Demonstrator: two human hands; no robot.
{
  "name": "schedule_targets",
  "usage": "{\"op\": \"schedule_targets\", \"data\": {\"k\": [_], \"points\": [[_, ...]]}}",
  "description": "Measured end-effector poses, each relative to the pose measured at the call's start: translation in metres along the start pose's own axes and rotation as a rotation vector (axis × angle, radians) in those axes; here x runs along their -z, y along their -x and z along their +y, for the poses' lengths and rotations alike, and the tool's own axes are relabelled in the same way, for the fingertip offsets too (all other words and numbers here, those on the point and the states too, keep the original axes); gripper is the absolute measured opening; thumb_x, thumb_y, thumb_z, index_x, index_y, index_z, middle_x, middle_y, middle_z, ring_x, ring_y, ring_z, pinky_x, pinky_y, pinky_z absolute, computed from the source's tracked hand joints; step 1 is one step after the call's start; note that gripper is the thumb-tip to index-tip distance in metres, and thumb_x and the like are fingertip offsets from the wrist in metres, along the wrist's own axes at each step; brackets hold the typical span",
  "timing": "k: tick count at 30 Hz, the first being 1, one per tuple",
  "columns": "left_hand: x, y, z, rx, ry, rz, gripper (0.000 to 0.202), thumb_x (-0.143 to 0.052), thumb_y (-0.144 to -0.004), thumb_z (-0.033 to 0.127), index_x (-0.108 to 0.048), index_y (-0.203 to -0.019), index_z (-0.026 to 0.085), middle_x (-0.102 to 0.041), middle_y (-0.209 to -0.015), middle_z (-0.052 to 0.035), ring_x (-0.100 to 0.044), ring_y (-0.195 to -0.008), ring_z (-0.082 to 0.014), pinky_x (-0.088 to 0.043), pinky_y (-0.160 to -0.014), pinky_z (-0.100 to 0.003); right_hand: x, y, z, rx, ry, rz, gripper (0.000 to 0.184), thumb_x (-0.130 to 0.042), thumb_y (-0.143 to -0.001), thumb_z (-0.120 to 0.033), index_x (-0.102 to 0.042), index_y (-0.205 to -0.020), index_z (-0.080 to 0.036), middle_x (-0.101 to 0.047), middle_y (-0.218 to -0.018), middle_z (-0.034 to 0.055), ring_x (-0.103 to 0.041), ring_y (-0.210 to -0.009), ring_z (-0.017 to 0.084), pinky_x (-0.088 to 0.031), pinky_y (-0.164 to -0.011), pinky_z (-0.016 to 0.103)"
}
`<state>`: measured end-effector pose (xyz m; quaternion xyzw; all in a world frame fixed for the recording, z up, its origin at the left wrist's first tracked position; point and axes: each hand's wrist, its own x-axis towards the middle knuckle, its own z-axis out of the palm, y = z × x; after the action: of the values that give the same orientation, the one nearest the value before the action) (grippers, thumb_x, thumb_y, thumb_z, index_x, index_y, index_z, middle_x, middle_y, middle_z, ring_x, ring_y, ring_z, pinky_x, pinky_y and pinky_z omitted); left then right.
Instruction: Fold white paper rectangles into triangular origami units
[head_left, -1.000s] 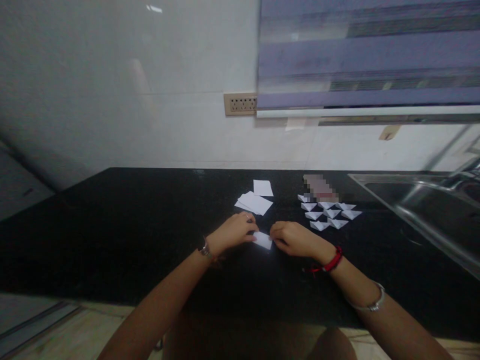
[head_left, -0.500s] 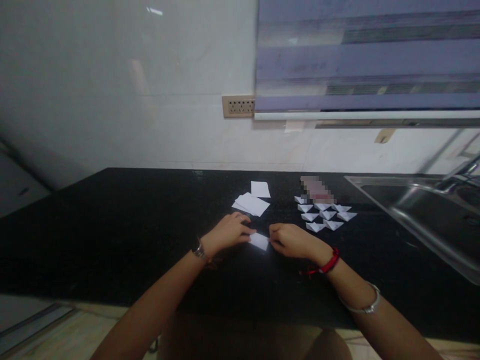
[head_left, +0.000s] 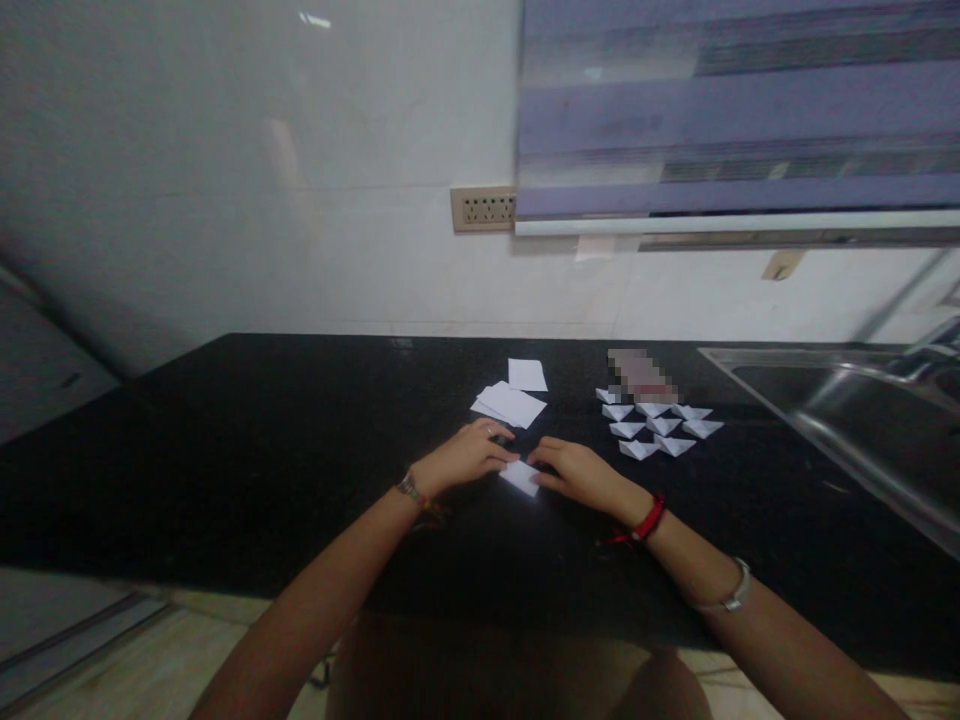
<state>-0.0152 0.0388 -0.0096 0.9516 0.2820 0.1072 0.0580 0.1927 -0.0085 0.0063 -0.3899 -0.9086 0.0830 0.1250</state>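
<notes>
A small white paper slip [head_left: 521,477] lies on the black counter [head_left: 225,450] between my hands. My left hand [head_left: 469,455] rests at its left edge, fingers curled and pressed down on the paper. My right hand [head_left: 574,470] lies on its right edge, fingers stretched flat over it. Beyond my hands sits a loose pile of white paper slips [head_left: 514,400]. To the right, several folded white paper triangles [head_left: 656,428] are laid out in rows.
A steel sink [head_left: 847,420] with a tap takes up the right end of the counter. A pixelated flat object [head_left: 641,375] lies behind the triangles. A wall socket strip [head_left: 484,208] and a window blind [head_left: 735,110] are on the wall behind.
My right hand has slid left and flattened onto the slip, covering more of it. My left hand has shifted slightly and stays on the slip's left edge.
</notes>
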Motion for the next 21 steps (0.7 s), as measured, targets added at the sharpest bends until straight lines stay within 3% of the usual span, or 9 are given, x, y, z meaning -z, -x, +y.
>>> {"op": "schedule_targets", "data": {"k": [6, 10, 15, 18, 21], "points": [[-0.009, -0.008, 0.0, -0.031, 0.011, 0.083, 0.023, -0.042, -0.084, 0.03, -0.063, -0.089, 0.024, -0.054, -0.108, -0.0006, -0.04, -0.105, -0.0155, -0.031, -0.09, -0.031, -0.004, -0.004, 0.002, -0.005, -0.06, -0.004, 0.013, -0.051, -0.078, -0.02, -0.061, -0.081, -0.013, -0.057, -0.082, 0.0068, -0.053, -0.077, 0.014, -0.04, -0.07, 0.025], [-0.005, -0.008, 0.007, -0.007, -0.074, 0.099, 0.021, -0.043, -0.084, 0.029, -0.062, -0.086, 0.021, -0.056, -0.101, -0.0021, -0.043, -0.101, -0.0156, -0.032, -0.086, -0.03, -0.006, -0.004, 0.005, -0.027, -0.091, 0.008, 0.011, -0.052, -0.077, -0.019, -0.061, -0.08, -0.013, -0.058, -0.079, 0.0062, -0.053, -0.074, 0.014, -0.04, -0.069, 0.024], [0.013, -0.005, 0.016, 0.034, -0.269, 0.037, 0.015, -0.047, -0.081, 0.025, -0.059, -0.084, 0.017, -0.056, -0.093, -0.0053, -0.048, -0.091, -0.0184, -0.036, -0.076, -0.031, -0.008, -0.003, 0.005, -0.103, -0.097, 0.029, 0.01, -0.053, -0.075, -0.018, -0.061, -0.078, -0.013, -0.057, -0.074, 0.005, -0.053, -0.069, 0.013, -0.04, -0.064, 0.023], [0.019, -0.001, 0.02, 0.087, -0.282, -0.048, 0.016, -0.047, -0.08, 0.027, -0.059, -0.082, 0.017, -0.055, -0.087, -0.0054, -0.052, -0.08, -0.0172, -0.038, -0.066, -0.028, -0.008, -0.003, 0.004, -0.078, -0.086, 0.039, 0.016, -0.047, -0.079, -0.015, -0.062, -0.085, -0.014, -0.057, -0.079, 0.006, -0.053, -0.075, 0.014, -0.039, -0.068, 0.024], [0.02, 0.001, 0.021, 0.097, -0.273, -0.09, 0.016, -0.046, -0.081, 0.028, -0.058, -0.083, 0.017, -0.054, -0.087, -0.0052, -0.053, -0.076, -0.0165, -0.039, -0.062, -0.026, -0.007, -0.001, 0.002, -0.047, -0.079, 0.038, 0.019, -0.048, -0.08, -0.023, -0.062, -0.09, -0.015, -0.055, -0.083, 0.0065, -0.053, -0.078, 0.014, -0.04, -0.071, 0.025]]}}
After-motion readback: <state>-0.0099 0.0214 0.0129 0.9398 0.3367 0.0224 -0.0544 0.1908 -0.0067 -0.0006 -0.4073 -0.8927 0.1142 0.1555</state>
